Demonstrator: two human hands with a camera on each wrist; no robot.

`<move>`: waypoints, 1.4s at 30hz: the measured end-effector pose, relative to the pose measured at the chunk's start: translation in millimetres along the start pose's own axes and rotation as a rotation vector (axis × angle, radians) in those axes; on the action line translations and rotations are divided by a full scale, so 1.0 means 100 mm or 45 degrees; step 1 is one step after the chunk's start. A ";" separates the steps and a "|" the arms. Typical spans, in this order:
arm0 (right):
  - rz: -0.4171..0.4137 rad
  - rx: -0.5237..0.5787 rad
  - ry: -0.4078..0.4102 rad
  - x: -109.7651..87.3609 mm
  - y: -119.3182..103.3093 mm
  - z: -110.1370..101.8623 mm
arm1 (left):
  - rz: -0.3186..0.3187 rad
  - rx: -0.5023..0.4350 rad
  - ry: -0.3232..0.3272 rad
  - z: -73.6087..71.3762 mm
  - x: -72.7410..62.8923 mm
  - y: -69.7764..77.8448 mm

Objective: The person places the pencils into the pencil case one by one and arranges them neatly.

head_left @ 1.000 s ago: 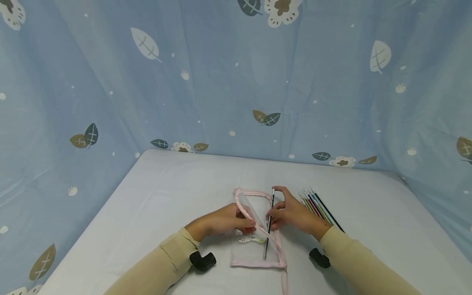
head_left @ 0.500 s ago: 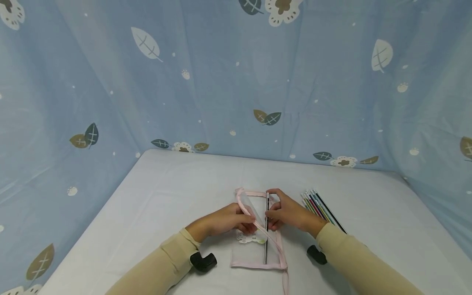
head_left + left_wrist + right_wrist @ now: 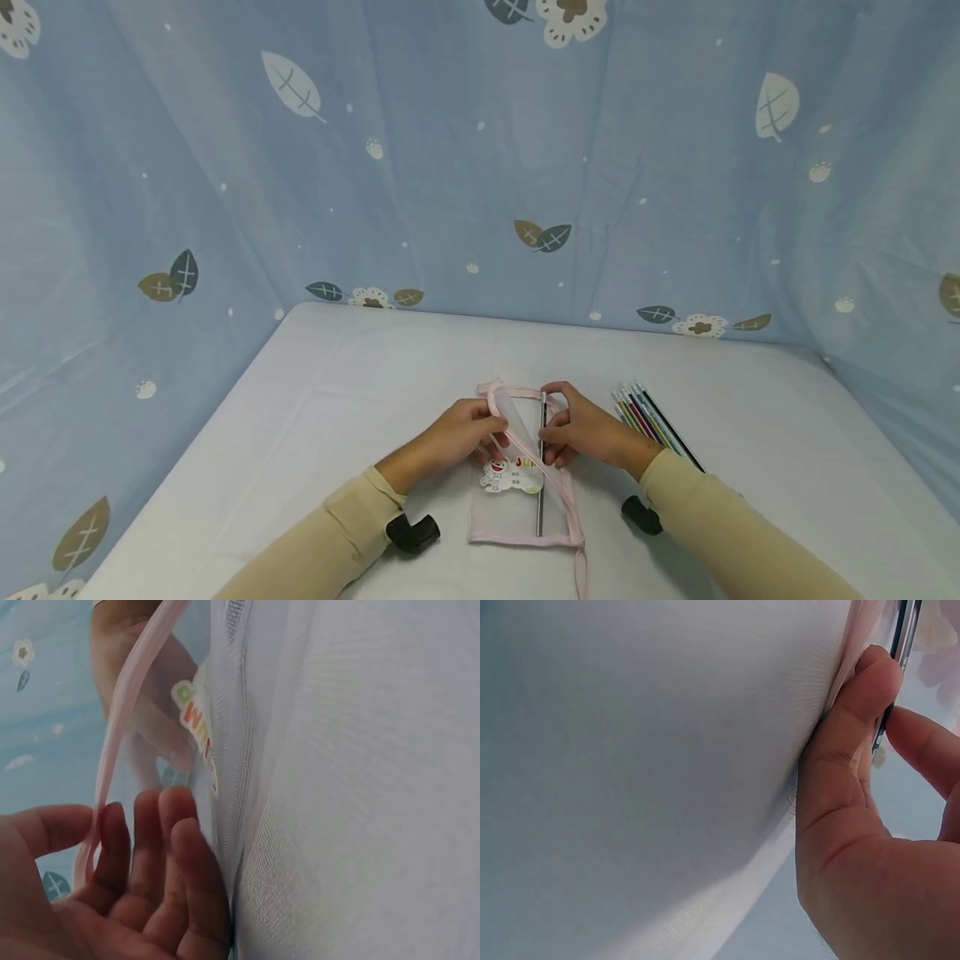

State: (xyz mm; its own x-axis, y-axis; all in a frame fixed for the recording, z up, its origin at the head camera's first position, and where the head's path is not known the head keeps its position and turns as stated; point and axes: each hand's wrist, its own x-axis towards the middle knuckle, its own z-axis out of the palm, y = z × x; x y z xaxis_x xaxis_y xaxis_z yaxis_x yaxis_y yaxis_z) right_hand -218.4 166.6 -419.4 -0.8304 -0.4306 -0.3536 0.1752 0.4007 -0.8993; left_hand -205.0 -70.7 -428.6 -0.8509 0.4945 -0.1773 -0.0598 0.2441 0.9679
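Note:
A see-through mesh pencil pouch with pink edging lies flat on the white table. Its pink-edged flap is lifted, pinched between the thumb and index finger of my left hand; the other fingers curl loosely beside the mesh in the left wrist view. A dark pencil lies lengthwise in the pouch, its lower end near the bottom seam. My right hand holds this pencil by its upper part, one finger at the top end. A printed white label shows on the pouch, left of the pencil.
Several striped pencils lie together to the right of the pouch, partly behind my right forearm. A pink strap trails from the pouch's lower right corner toward me. A blue leaf-patterned curtain borders the table.
The pencil has gone from slanted to nearly straight, and its lower end has moved down toward the bottom seam. My left hand has drawn the flap up and left, uncovering more of the label.

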 end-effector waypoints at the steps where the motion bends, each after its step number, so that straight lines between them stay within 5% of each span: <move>1: 0.000 -0.008 -0.004 0.01 0.00 0.00 | 0.002 0.005 -0.010 -0.01 0.00 0.00; 17: 0.037 -0.377 0.044 0.09 -0.14 0.10 | 0.000 -0.064 -0.119 -0.03 0.00 -0.01; 32: -0.016 -0.448 0.088 0.04 -0.17 0.12 | 0.010 -0.071 -0.120 -0.03 0.04 -0.03; 42: -0.332 -0.414 0.206 -0.30 -0.15 0.02 | -0.018 -0.091 -0.118 -0.04 0.03 -0.02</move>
State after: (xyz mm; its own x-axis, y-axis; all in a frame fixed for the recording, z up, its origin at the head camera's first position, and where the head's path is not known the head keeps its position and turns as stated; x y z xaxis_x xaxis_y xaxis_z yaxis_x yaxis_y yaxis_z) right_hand -194.8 171.4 -395.5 -0.9014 -0.4291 -0.0574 -0.2051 0.5402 -0.8162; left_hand -209.0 -73.0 -430.7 -0.7978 0.5673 -0.2038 -0.1114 0.1935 0.9747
